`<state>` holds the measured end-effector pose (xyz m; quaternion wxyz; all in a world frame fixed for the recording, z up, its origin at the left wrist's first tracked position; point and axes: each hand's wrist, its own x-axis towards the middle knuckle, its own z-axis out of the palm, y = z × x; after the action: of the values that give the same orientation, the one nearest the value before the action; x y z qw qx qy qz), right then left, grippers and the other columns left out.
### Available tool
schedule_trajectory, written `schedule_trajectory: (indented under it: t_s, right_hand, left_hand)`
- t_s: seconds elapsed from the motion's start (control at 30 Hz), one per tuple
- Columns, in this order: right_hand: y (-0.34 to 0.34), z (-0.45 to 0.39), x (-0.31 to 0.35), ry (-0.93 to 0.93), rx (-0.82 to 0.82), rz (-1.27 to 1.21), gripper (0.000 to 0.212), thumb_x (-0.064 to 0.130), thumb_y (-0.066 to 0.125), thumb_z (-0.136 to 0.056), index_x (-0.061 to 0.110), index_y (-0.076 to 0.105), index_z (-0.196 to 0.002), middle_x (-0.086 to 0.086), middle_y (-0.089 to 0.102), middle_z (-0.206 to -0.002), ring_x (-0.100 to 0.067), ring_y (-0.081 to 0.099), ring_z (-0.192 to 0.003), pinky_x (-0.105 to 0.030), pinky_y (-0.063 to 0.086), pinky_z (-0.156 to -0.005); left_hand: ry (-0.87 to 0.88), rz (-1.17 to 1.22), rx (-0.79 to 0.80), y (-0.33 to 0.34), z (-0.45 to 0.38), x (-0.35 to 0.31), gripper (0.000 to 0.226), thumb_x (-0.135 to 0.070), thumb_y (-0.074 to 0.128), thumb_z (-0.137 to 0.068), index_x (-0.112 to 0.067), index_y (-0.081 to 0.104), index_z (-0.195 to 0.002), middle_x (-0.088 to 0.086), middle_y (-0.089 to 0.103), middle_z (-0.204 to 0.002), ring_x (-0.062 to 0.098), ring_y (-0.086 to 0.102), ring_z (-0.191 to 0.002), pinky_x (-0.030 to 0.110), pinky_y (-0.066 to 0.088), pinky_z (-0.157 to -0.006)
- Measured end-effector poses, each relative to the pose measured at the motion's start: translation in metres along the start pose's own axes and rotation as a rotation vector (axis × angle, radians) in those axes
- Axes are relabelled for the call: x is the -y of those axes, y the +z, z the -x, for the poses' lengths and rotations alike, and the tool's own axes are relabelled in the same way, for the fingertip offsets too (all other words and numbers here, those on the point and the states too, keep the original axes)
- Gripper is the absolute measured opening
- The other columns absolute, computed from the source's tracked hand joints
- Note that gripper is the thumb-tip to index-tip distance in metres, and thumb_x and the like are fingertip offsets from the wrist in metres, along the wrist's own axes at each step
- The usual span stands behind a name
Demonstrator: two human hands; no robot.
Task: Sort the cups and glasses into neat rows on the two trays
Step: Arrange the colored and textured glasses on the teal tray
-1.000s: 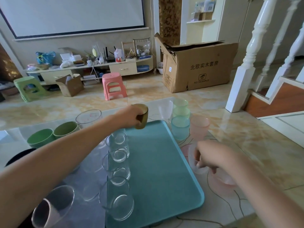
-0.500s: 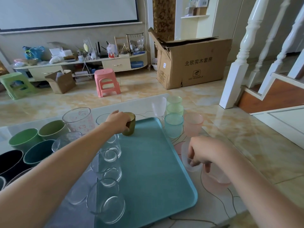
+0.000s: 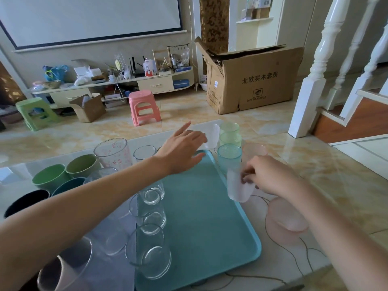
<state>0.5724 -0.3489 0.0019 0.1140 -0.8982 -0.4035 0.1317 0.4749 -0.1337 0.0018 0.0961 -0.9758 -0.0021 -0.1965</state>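
Hands are reaching out over a blue tray (image 3: 210, 217) that is lying on the desk (image 3: 315, 185). The left hand (image 3: 181, 149) is hovering flat above the far corner of the tray, with its fingers straight and spread, holding nothing. The right hand (image 3: 270, 175) is pinching a frosted white cup (image 3: 238, 186) at the right edge of the tray, with its fingers curled on the rim. Three clear glasses (image 3: 148, 213) are standing in a row along the left side of the tray. Beyond the tray, a teal cup (image 3: 229, 157), two green cups (image 3: 230, 135), a white cup (image 3: 212, 135) and a pink cup (image 3: 254, 151) are sitting close together. Another pink cup (image 3: 285, 219) is sitting on the desk just to the right of the tray. To the left, green bowls (image 3: 67, 172) and a clear glass with pink drawings (image 3: 113, 152) are waiting on the desk.
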Motion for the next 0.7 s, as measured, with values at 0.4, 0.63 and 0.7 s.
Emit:
schedule_trajectory:
  t_s: [0.4,0.63,0.7]
  right_hand:
    - [-0.004,0.011,0.015,-0.250,-0.096,-0.349,0.033,0.013,0.062,-0.088,0.029,0.057,-0.117,0.017,0.061,-0.102,-0.005,0.058,-0.069,-0.019,0.044,-0.070]
    - [-0.005,0.016,0.010,-0.262,-0.126,-0.200,0.076,0.014,0.057,-0.090,0.048,0.013,-0.142,-0.005,0.046,-0.141,-0.021,0.062,-0.095,-0.042,0.048,-0.092]
    - [-0.005,0.017,0.009,-0.256,-0.119,-0.194,0.075,0.014,0.056,-0.091,0.048,0.013,-0.142,-0.006,0.048,-0.138,-0.021,0.062,-0.094,-0.042,0.048,-0.092]
  left_hand:
    - [-0.003,0.356,0.297,-0.018,0.010,-0.033,0.041,-0.048,0.060,-0.084,-0.008,0.065,-0.093,0.006,0.065,-0.091,0.022,0.059,-0.093,0.038,0.031,-0.111]
    - [-0.428,0.280,0.332,-0.016,0.043,0.014,0.029,-0.036,0.061,-0.087,-0.010,0.071,-0.093,0.010,0.068,-0.092,0.026,0.056,-0.076,0.035,0.045,-0.070]
    - [-0.444,0.257,0.395,-0.013,0.051,0.020,0.030,-0.037,0.061,-0.088,-0.011,0.071,-0.100,0.008,0.067,-0.096,0.022,0.052,-0.077,0.033,0.042,-0.070]
